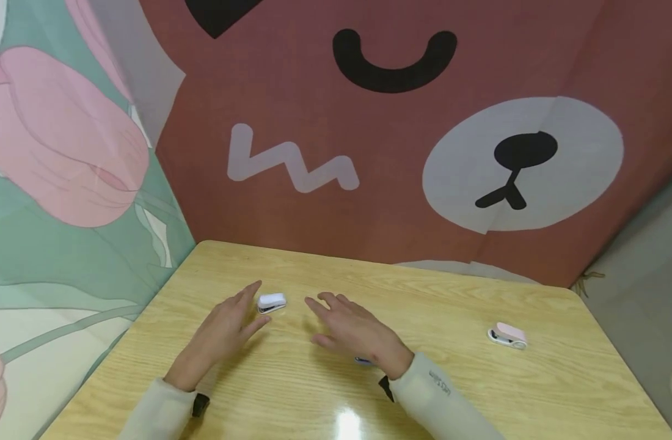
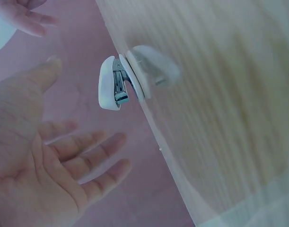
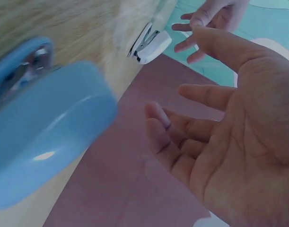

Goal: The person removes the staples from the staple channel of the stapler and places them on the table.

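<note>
A small white stapler sits on the wooden table, between my two hands and nearest the left one. My left hand hovers just beside it, fingers spread and holding nothing; the left wrist view shows the white stapler past the fingertips. To the right, my right hand is above the table with relaxed fingers and an empty palm. Under that wrist lies a blue stapler, mostly hidden in the head view but large and close in the right wrist view, where its blue body shows.
A pink and white stapler lies toward the right side of the table. Behind the table hangs a brown cloth with a bear's face, and a flowered cloth covers the left side.
</note>
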Tool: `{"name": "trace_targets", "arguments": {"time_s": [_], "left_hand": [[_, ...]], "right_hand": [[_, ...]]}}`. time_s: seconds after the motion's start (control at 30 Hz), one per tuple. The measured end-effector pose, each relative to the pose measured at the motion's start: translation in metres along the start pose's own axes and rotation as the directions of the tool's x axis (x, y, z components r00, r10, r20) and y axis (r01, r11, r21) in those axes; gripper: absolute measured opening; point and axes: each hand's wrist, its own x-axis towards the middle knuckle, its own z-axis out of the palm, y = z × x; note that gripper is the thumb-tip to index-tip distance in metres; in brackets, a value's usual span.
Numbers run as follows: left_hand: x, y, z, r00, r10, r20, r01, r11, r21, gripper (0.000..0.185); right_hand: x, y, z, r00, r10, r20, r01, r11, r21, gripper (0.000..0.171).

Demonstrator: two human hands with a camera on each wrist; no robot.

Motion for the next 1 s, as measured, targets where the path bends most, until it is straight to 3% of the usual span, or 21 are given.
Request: {"name": "trace_targets", "arguments": {"time_s": [0.2, 0.37, 0.5, 0.6, 0.77, 1.0], "left_hand": [[0.004, -0.002, -0.002, 0.991, -0.123, 0.060, 0.128, 0.989, -0.078, 0.066], [0.008, -0.006, -0.003, 0.969, -0.201, 0.145, 0.223, 0.962, -0.155, 0.069], [0.010, -0.007, -0.006, 0.925, -0.278, 0.258, 0.343, 0.903, -0.259, 0.073], [0.011, -0.008, -0.009, 0.901, -0.307, 0.307, 0.394, 0.875, -0.283, 0.073], [0.015, -0.009, -0.009, 0.882, -0.329, 0.337, 0.435, 0.845, -0.311, 0.068], [0.016, -0.014, -0.003, 0.857, -0.348, 0.380, 0.503, 0.727, -0.468, 0.054]], "right_hand": [[0.025, -0.010, -0.005, 0.999, -0.014, 0.032, 0.015, 1.000, -0.016, 0.061], [0.047, -0.019, -0.008, 0.998, 0.005, 0.070, -0.009, 0.999, 0.052, 0.060], [0.065, -0.025, -0.006, 0.995, 0.014, 0.097, -0.025, 0.993, 0.115, 0.060], [0.080, -0.031, -0.003, 0.993, 0.022, 0.114, -0.036, 0.992, 0.121, 0.058], [0.096, -0.037, 0.004, 0.989, 0.072, 0.132, -0.083, 0.993, 0.083, 0.049], [0.110, -0.040, 0.016, 0.986, 0.107, 0.128, -0.121, 0.987, 0.104, 0.039]]}}
